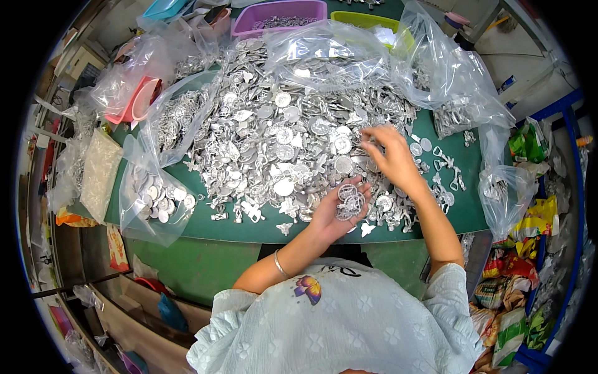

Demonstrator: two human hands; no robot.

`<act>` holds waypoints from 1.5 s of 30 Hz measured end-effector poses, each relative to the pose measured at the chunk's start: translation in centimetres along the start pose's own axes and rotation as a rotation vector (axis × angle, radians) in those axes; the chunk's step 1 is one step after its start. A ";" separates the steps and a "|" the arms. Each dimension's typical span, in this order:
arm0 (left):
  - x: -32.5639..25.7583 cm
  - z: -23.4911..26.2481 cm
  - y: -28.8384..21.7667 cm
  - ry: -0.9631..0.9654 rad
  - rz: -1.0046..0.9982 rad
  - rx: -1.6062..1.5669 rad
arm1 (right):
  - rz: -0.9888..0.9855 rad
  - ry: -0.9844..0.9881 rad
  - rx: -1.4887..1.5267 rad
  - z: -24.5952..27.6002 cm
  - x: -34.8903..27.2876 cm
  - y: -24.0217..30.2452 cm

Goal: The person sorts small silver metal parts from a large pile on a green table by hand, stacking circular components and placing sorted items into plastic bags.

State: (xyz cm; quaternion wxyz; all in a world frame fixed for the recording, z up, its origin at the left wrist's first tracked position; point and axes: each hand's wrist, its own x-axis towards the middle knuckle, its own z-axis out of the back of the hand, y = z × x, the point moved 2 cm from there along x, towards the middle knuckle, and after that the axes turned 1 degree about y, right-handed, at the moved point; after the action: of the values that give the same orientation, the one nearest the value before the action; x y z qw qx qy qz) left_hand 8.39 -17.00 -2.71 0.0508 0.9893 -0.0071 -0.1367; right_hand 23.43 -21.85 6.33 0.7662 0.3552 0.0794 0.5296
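A large heap of small silvery metal pieces [284, 153], many of them round medallions, covers the middle of the green table [249, 232]. At the heap's near edge my left hand [333, 215] is turned palm up, its fingers curled around several round openwork metal charms [350, 202]. My right hand [393, 156] hovers over the heap's right part, thumb and fingers apart, and no piece shows between them. Just left of its fingertips lies a round medallion [342, 144]. Whether those fingertips touch the pieces below, I cannot tell.
Clear plastic bags with metal pieces stand around the heap, including one at the front left [156, 202] and one at the right [458, 112]. A purple bin [280, 11] and a red scoop-like tray [134, 100] sit farther back. Blue shelving [570, 187] rises at the right.
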 end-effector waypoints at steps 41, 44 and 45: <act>-4.0 -1.7 0.4 -0.218 -0.010 -0.204 | 0.162 -0.010 -0.216 -5.6 3.9 -2.6; -4.0 -1.3 0.2 -0.226 -0.016 -0.201 | 0.241 -0.008 -0.176 -4.1 3.5 -1.5; -4.0 -1.3 0.2 -0.221 -0.015 -0.205 | 0.263 -0.030 -0.143 -3.9 3.0 -1.5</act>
State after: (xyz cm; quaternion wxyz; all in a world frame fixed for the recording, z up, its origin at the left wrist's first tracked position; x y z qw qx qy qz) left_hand 4.91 -16.93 -0.38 0.1496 0.9578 0.0088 -0.2451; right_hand 23.91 -17.69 3.27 0.7148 0.3150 -0.0171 0.6241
